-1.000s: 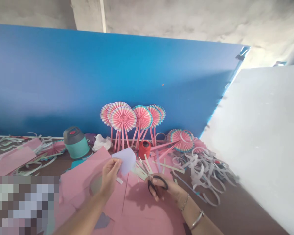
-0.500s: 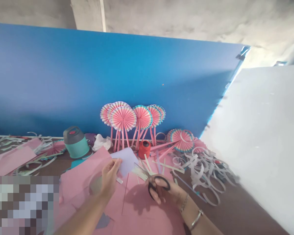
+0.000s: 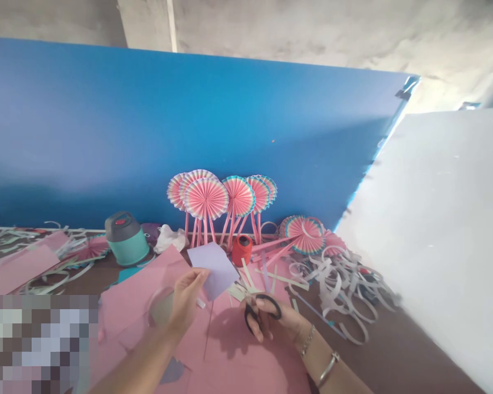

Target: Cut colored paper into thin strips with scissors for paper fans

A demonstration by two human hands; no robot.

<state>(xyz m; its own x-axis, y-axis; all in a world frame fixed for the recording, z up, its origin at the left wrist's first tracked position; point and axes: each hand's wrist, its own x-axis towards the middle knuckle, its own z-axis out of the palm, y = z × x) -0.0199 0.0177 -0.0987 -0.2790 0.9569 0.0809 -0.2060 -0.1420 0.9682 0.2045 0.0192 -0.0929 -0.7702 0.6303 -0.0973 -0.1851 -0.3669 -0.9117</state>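
My left hand (image 3: 190, 293) pinches the lower left edge of a lilac sheet of paper (image 3: 214, 269) between thumb and fingers. Black-handled scissors (image 3: 276, 306) are in my right hand (image 3: 267, 320), with fingers through the loops. Their blades point up and left toward the right edge of the lilac sheet; I cannot tell whether they touch it. Beneath both hands lie large pink paper sheets (image 3: 246, 361). Pale paper strips (image 3: 246, 273) are scattered just beyond the scissors, beside a red thread spool (image 3: 242, 250).
Pink pleated paper fans (image 3: 206, 198) stand against a blue panel (image 3: 213, 109). More fans (image 3: 308, 235) lie to their right, near a heap of curled white strips (image 3: 337, 284). A teal and grey container (image 3: 127, 241) stands at left, by more pink paper (image 3: 28, 260).
The lilac sheet has turned and shifted slightly right in my left hand. My right hand with the scissors has moved a little left.
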